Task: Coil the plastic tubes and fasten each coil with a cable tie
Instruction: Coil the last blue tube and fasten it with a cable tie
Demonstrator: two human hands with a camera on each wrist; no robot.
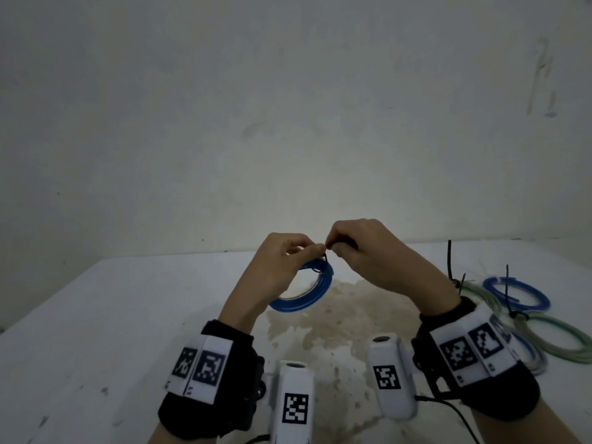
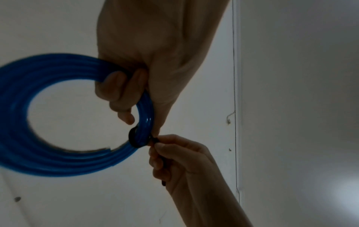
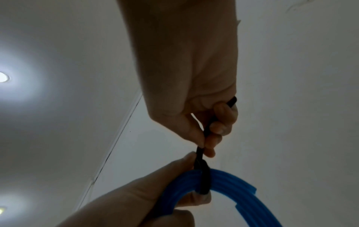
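Left hand (image 2: 155, 46) fingers curled round blue tube coil (image 2: 38, 161), right hand (image 3: 194, 92) fingers pinching black cable tie (image 3: 203, 176) (looped round coil)

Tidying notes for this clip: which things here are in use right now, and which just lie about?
In use: blue plastic tube coil, black cable tie, left hand, right hand.
Lying about: tied blue coil, tied green coils, white table.

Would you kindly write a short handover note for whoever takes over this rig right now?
Left hand grips the blue coil, held above the table.
Right hand pinches the tail of the black cable tie looped round that coil.
Done: tied blue and green coils lie at the table's right.
Left: pull this tie snug, then set the coil down. No loose tubes are in view.
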